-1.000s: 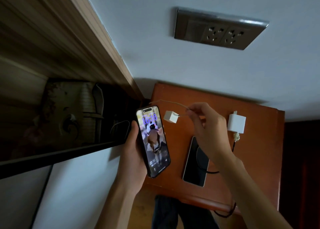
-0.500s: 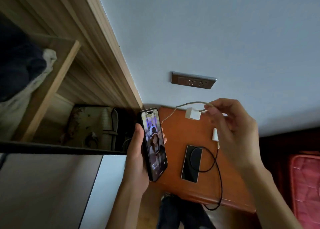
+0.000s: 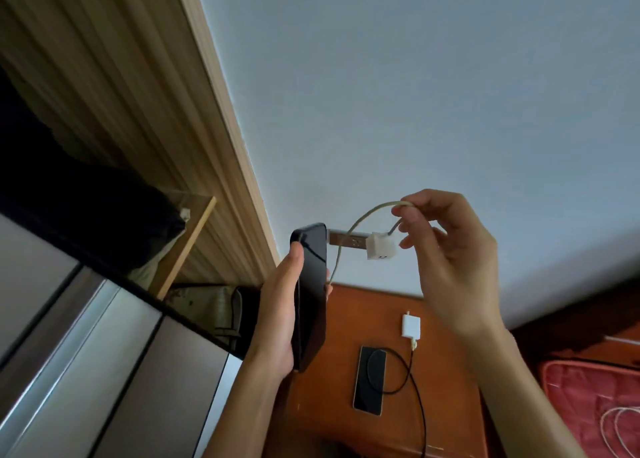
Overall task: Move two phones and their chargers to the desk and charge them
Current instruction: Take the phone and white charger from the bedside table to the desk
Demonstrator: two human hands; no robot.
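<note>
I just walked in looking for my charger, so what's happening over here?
A person's left hand grips a dark phone upright, its screen off. The right hand pinches a pale cable, and a white charger cube dangles from it in front of the wall socket. A second phone lies on the wooden table under a looped black cable, which runs to a white adapter beside it. Neither charger is plugged into the wall.
</note>
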